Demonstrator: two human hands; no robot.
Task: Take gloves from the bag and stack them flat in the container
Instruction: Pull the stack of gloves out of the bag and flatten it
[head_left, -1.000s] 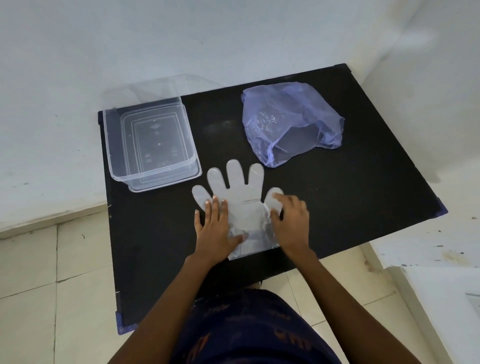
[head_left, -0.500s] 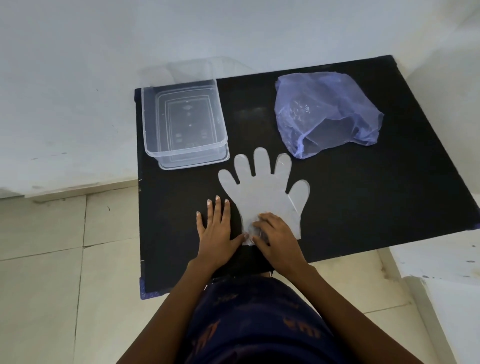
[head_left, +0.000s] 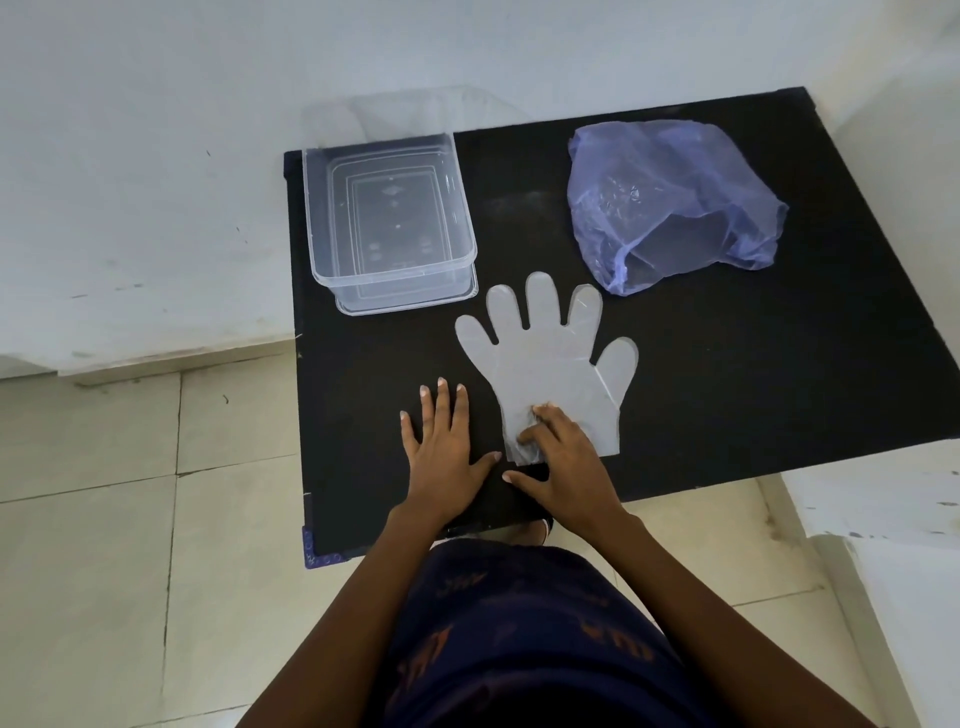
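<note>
A clear plastic glove (head_left: 545, 358) lies flat on the black table (head_left: 727, 374), its fingers pointing away from me. My right hand (head_left: 561, 462) sits on the glove's cuff with its fingers curled into the crumpled plastic; the thumb lies apart on the table. My left hand (head_left: 441, 447) lies flat on the table just left of the cuff, fingers straight, off the glove. The clear rectangular container (head_left: 317, 218) stands at the table's back left. The bluish plastic bag (head_left: 670, 202) lies at the back right with its mouth toward me.
White walls close in the table behind and to the right. The table's front edge runs just under my wrists, with tiled floor (head_left: 130, 519) to the left and below. A white ledge (head_left: 883, 499) stands at the front right.
My left hand slid off the glove onto the bare table at its left. My right hand moved from the glove's thumb side to the middle of the cuff and curled its fingers there.
</note>
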